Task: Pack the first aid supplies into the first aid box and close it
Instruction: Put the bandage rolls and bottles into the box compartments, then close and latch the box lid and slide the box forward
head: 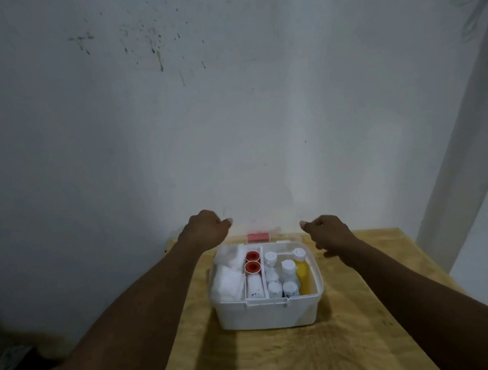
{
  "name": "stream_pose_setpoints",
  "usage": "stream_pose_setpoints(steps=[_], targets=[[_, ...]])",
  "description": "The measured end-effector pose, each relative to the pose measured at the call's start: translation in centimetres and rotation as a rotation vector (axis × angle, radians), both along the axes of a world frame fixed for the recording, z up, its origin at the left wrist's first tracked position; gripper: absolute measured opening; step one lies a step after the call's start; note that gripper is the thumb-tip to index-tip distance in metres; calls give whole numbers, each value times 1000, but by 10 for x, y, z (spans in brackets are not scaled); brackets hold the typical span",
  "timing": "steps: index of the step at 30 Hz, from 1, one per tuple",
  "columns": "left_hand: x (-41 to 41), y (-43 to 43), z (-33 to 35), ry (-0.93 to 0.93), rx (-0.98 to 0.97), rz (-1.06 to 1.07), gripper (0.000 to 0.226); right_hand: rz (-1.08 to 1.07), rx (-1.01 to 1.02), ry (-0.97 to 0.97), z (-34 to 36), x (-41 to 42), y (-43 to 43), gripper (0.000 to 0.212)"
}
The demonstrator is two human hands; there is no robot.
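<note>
The box (267,311) is standing open on the table (344,335), its top lying free to reach from above. Inside, packed gauze (228,282) is filling the left bay, red-capped bottles (252,262) the middle one, and white bottles (287,278) are crowding the right bay, leaving a little room by the right wall. The wall (234,128) is closing off the space just behind the box. The left hand (207,227) and right hand (328,231) are hovering at the back corners, flanking the red latch (258,237). Bare table is lying open in front and to the right.
</note>
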State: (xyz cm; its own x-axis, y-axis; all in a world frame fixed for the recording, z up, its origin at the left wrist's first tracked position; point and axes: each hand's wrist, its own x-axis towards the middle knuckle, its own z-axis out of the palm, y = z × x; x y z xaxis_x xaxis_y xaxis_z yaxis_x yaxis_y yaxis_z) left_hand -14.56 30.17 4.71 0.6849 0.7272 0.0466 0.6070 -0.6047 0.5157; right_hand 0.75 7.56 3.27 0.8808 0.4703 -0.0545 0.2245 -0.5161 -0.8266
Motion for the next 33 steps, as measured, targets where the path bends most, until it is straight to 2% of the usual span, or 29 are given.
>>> stream_pose_setpoints(steps=[2,4,6,8,11,18,21,24,29,33], targets=[[-7,11,-12,44,-158,115,60,-63,18,225,-14,3,4,45],[-16,14,-19,65,-419,204,56,-73,24,396,-25,5,8,42],[-22,18,-27,92,-632,236,51,-66,32,475,-32,7,14,37],[-20,21,-35,77,-731,211,43,-72,58,473,-32,7,19,27],[-12,21,-39,-23,-756,193,32,-78,70,418,-26,9,24,16],[-7,17,-31,-185,-762,161,22,-52,213,351,-22,12,23,12],[-7,18,-25,-254,-798,137,26,-36,260,349,-15,14,23,20],[-10,18,-19,-274,-811,125,31,-38,276,327,-5,13,20,17],[-18,16,-5,-301,-831,118,53,-61,308,298,15,4,10,17],[-29,9,7,-299,-798,97,60,-46,300,274,25,-4,-1,22]])
